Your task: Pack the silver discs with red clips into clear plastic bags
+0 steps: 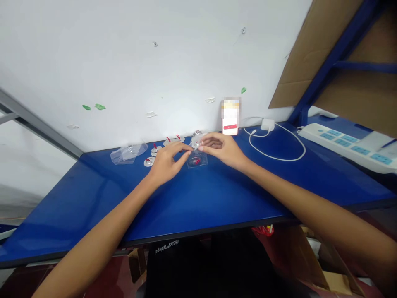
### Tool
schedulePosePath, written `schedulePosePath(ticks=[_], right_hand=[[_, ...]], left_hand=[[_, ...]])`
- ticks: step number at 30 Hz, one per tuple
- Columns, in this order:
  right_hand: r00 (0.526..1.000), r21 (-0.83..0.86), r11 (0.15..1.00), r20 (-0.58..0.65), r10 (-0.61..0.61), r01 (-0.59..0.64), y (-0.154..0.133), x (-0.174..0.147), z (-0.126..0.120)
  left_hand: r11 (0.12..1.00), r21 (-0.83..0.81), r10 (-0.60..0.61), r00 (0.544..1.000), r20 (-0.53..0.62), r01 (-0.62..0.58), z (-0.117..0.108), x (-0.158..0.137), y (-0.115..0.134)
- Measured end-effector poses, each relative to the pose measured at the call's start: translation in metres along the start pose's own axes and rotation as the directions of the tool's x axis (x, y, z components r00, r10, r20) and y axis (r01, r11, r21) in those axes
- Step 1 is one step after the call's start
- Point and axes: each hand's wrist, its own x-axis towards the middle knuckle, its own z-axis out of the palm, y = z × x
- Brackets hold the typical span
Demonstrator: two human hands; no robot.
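Note:
My left hand (169, 161) pinches the upper left edge of a small clear plastic bag (203, 162) between thumb and index finger. Inside or beneath the bag's film a round piece with a red part shows. My right hand (228, 151) is closed on a white round disc (196, 141) just above the bag's opening; its far fingers are partly hidden. Several white discs with red loops, one of them a near disc (148, 162), lie beside and behind my left hand. More round pieces sit behind the held disc, too blurred to tell apart.
Crumpled clear plastic bags (128, 153) lie at the left on the blue table (192, 203). A lit phone (230, 118) leans on the white wall. To its right are a white charger (267, 124) with a looped cable and a long power strip (347, 142).

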Motion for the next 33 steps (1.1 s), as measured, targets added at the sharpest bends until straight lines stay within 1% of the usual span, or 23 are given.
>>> schedulePosePath(ticks=[2,4,6,7,9,13,17,21,25,28,31,33], right_hand=[[0.995,-0.088,0.991,0.030,-0.099,0.101,-0.005,0.000,-0.004],[0.971,-0.209,0.952,0.124,-0.203,0.226,-0.008,-0.001,-0.006],[0.941,-0.294,0.902,0.220,-0.257,0.315,-0.009,-0.002,-0.007],[0.933,-0.320,0.886,0.243,-0.266,0.336,-0.008,-0.002,-0.006],[0.931,-0.355,0.869,0.245,-0.269,0.344,-0.005,-0.003,-0.005],[0.939,-0.392,0.856,0.211,-0.273,0.337,0.001,-0.003,-0.004],[0.949,-0.378,0.874,0.201,-0.243,0.305,-0.002,-0.002,-0.006],[0.965,-0.360,0.897,0.160,-0.209,0.254,-0.006,-0.002,-0.008],[0.971,-0.361,0.903,0.135,-0.197,0.233,-0.007,-0.002,-0.008],[0.967,-0.382,0.889,0.127,-0.221,0.254,-0.008,-0.002,-0.008],[0.964,-0.401,0.877,0.119,-0.238,0.266,-0.010,-0.003,-0.007],[0.959,-0.402,0.872,0.138,-0.246,0.281,-0.011,-0.004,-0.007]], left_hand=[[1.000,-0.001,-0.017,1.000,0.008,0.017,0.000,0.000,0.000],[1.000,0.009,-0.021,1.000,0.017,0.021,0.001,0.000,0.000],[1.000,0.029,-0.005,1.000,0.022,0.005,0.002,-0.001,0.001],[0.999,0.041,0.006,1.000,0.022,-0.007,0.002,-0.001,0.001],[0.997,0.060,0.039,0.999,0.020,-0.040,0.002,-0.001,0.003],[0.993,0.083,0.088,0.996,0.021,-0.089,0.001,0.000,0.004],[0.993,0.092,0.075,0.997,0.011,-0.076,0.000,0.000,0.002],[0.995,0.097,0.038,0.999,-0.025,-0.035,0.000,-0.001,0.001],[0.998,0.052,-0.029,0.996,-0.085,0.034,0.000,-0.001,0.003],[0.991,-0.008,-0.131,0.985,-0.108,0.131,0.001,-0.001,0.006],[0.964,-0.109,-0.253,0.963,-0.088,0.243,-0.001,0.000,0.008],[0.943,-0.188,-0.289,0.956,-0.051,0.275,-0.002,0.000,0.010]])
